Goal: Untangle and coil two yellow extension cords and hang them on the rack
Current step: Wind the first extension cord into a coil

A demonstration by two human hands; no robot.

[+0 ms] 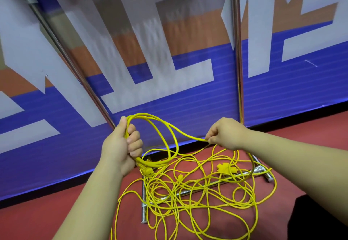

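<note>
The left hand (pixel 122 145) is closed in a fist around a small coil (pixel 158 162) of yellow cord. The thumb lies along the top, and a few loops arch up and over to the right before dropping back under the fist. A yellow plug (pixel 146 171) hangs just below that hand. The right hand (pixel 224 134) is held at about the same height, a little to the right. Its thumb and fingertips pinch a single strand (pixel 195 137) that runs from the coil across the gap between the hands. Below both hands, the rest of the tangled cords (pixel 188 189) lie in a loose heap on the red floor (pixel 56 211). Many loops cross over one another, and a second yellow connector (pixel 225 168) sits on the heap's far right side. The heap lies over the chrome base bars of the rack (pixel 237 70), whose upright poles rise on the far side, one straight and one leaning left in this wide view. Behind the rack is a banner (pixel 188 98) in blue, white and orange. A dark shape at the near right corner cannot be made out.
</note>
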